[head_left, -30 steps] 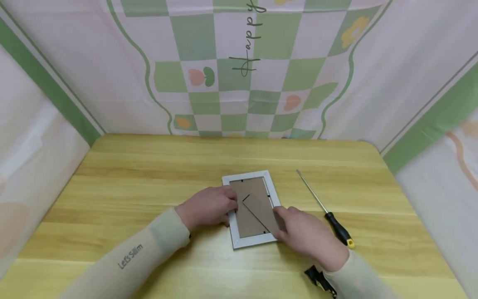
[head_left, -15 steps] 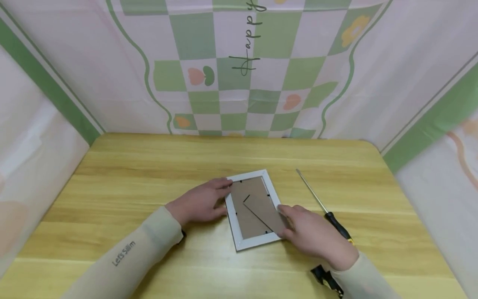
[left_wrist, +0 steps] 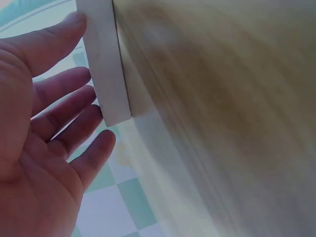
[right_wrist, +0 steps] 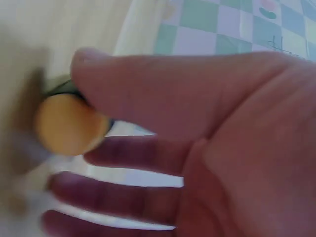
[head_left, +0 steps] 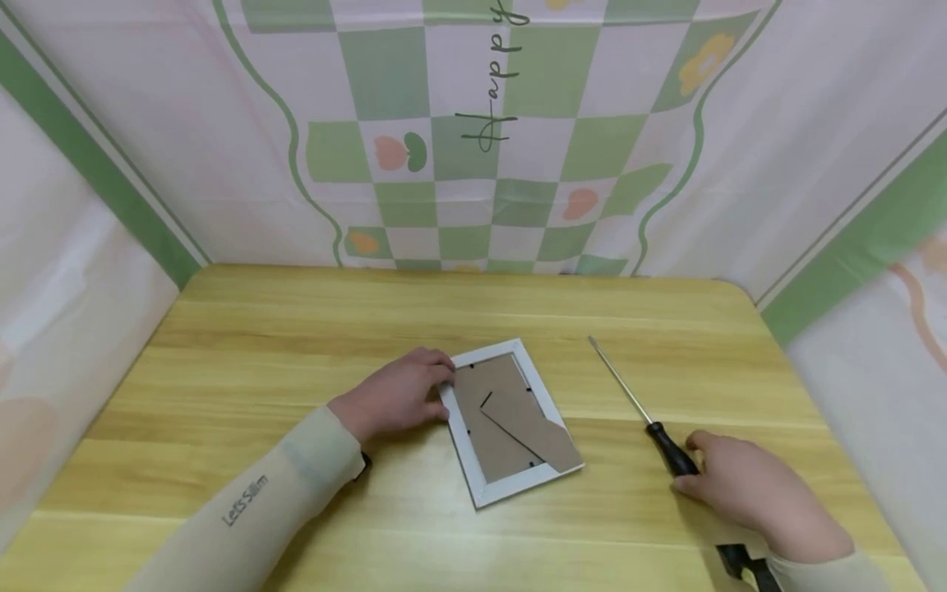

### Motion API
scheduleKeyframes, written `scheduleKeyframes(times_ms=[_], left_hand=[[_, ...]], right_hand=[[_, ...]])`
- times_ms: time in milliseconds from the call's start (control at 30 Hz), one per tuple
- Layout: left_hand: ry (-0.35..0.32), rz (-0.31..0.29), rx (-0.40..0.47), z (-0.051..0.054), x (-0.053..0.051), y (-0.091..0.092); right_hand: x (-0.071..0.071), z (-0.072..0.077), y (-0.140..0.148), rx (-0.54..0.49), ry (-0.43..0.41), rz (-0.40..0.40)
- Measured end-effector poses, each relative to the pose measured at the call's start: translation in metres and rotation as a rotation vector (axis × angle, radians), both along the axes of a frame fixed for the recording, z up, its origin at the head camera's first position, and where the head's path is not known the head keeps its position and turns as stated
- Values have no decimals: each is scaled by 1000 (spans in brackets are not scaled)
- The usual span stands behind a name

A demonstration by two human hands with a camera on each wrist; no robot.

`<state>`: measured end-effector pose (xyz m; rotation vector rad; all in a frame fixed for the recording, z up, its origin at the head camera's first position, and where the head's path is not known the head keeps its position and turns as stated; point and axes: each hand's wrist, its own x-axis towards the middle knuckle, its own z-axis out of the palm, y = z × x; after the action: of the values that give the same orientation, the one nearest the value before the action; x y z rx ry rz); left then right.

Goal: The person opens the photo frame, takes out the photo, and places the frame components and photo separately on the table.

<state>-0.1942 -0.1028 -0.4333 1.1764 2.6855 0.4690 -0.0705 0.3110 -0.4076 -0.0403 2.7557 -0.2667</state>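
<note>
A white picture frame (head_left: 462, 448) lies face down on the wooden table, its brown backing board (head_left: 503, 444) showing. The board's stand flap reaches over the lower right corner, and small black tabs dot the inner edge. My left hand (head_left: 395, 395) rests its fingertips and thumb along the frame's left edge, fingers relaxed. Over to the right lies a screwdriver (head_left: 669, 450) with a long metal shaft. My right hand (head_left: 762, 489) is at its black handle, thumb and forefinger on either side of the yellow butt end (right_wrist: 71, 126); the other fingers stay extended.
The wooden table (head_left: 296, 329) has rounded far corners. A printed curtain (head_left: 459, 148) with green checks hangs behind it and along both sides. A black wrist fitting (head_left: 749, 567) shows beneath my right wrist.
My right hand has left the picture frame and moved right to the screwdriver handle. My left hand has shifted slightly up along the left edge, and the frame has turned a little.
</note>
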Motion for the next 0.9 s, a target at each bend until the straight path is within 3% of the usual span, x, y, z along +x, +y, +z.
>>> scheduleKeyframes(times_ms=[200, 333, 467, 700, 800, 900], left_hand=[[11, -7, -22, 2, -2, 1], [19, -6, -35, 5, -2, 1], [42, -4, -70, 7, 0, 1], [113, -78, -122, 7, 2, 1], [116, -99, -104, 8, 2, 1], [109, -115, -69, 8, 1, 1]], right_hand=[[-1, -6, 2, -71, 37, -16], [-2, -1, 0, -122, 90, -76], [-1, 6, -4, -208, 188, -156], [4, 17, -15, -363, 381, -252], [6, 22, -19, -417, 448, -261], [8, 26, -23, -460, 513, -205]])
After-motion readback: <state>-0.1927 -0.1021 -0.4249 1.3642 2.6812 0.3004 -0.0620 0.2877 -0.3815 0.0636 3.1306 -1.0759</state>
